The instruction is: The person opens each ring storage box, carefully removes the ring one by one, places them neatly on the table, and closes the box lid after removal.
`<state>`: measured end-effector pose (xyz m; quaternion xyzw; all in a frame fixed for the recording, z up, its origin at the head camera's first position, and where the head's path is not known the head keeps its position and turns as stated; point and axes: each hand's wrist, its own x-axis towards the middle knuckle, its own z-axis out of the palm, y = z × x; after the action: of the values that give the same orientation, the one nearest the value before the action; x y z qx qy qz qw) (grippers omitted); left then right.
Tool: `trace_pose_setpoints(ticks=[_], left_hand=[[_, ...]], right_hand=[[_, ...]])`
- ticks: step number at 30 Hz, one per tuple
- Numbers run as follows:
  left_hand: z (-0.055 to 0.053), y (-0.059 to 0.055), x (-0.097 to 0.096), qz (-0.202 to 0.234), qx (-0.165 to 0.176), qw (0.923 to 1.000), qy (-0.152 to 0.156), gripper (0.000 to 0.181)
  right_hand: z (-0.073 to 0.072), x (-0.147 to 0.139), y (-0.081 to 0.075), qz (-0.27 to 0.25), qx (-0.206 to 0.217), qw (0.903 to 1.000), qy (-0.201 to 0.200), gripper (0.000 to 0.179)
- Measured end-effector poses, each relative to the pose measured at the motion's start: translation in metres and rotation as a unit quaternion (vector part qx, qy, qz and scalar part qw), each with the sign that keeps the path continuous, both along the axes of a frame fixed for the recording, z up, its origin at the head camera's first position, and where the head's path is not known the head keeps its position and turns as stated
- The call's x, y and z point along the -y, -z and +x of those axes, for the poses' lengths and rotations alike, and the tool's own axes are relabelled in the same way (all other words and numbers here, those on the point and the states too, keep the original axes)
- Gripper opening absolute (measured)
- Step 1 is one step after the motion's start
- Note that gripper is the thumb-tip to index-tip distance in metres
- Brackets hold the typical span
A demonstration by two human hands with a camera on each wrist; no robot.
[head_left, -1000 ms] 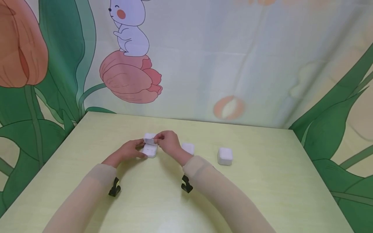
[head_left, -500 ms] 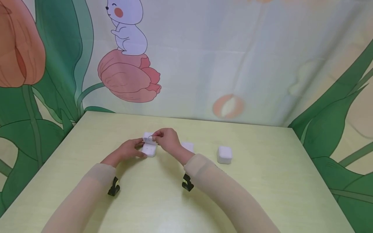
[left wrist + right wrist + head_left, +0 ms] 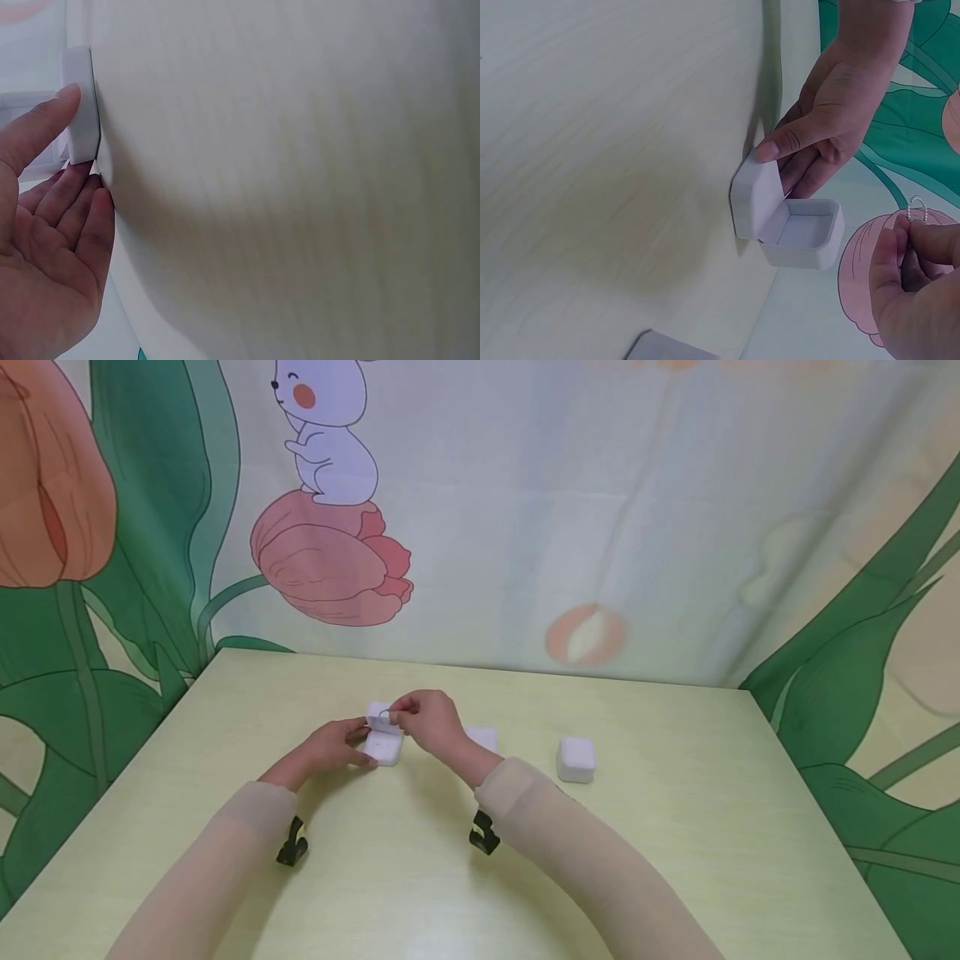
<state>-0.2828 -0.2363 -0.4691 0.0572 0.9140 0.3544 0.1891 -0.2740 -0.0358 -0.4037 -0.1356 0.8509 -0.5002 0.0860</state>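
Note:
A small white jewelry box [image 3: 384, 748] lies with its lid raised, left of the table's middle. My left hand [image 3: 332, 747] grips it, thumb at the front edge of the base and fingers round the side and back, as the left wrist view shows the thumb on the box [image 3: 81, 124]. Between the thumb and fingers of my right hand [image 3: 433, 720] I pinch a thin, sparkling silver ring [image 3: 916, 204]. It hangs in front of the raised lid [image 3: 806, 229], apart from the box base [image 3: 757, 195].
A second white box [image 3: 482, 739] stands behind my right wrist, partly covered. Farther right is a third, shut white box [image 3: 577, 760]. All are on the pale wooden table [image 3: 675, 827]. A printed curtain [image 3: 480, 527] hangs at the far edge.
My right hand has shifted slightly left and up, and the ring now shows more clearly before the lid. The left hand keeps its hold on the box. The whole view drifted a little.

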Motion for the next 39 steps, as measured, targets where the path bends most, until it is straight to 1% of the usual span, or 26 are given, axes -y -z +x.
trace_pose_setpoints(ticks=[3, 8, 15, 22, 25, 31, 39], left_hand=[[0.000, 0.000, 0.000, 0.001, 0.004, 1.0000, -0.001, 0.088], [0.000, 0.000, -0.001, 0.001, 0.007, 1.0000, -0.005, 0.087], [0.000, 0.000, -0.001, 0.003, 0.004, 1.0000, -0.002, 0.087], [-0.002, 0.001, 0.000, -0.007, 0.009, 0.9999, -0.005, 0.086], [-0.002, 0.001, 0.000, -0.007, 0.012, 0.9999, -0.007, 0.086], [-0.003, 0.003, 0.000, -0.005, 0.017, 0.9998, -0.011, 0.086], [0.000, -0.001, -0.002, -0.005, 0.018, 0.9998, -0.010, 0.086]], right_hand=[[0.001, -0.001, 0.000, 0.001, 0.004, 1.0000, -0.001, 0.016], [0.004, -0.002, 0.000, 0.002, -0.002, 1.0000, -0.007, 0.016], [0.009, -0.002, -0.001, -0.001, -0.002, 0.9999, -0.011, 0.016], [0.013, 0.000, 0.000, 0.008, -0.004, 0.9998, -0.017, 0.016], [0.014, 0.000, 0.001, 0.002, -0.004, 0.9998, -0.018, 0.016], [0.017, 0.001, 0.003, 0.009, -0.003, 0.9997, -0.022, 0.016], [0.019, 0.001, 0.009, 0.005, -0.004, 0.9997, -0.026, 0.015]])
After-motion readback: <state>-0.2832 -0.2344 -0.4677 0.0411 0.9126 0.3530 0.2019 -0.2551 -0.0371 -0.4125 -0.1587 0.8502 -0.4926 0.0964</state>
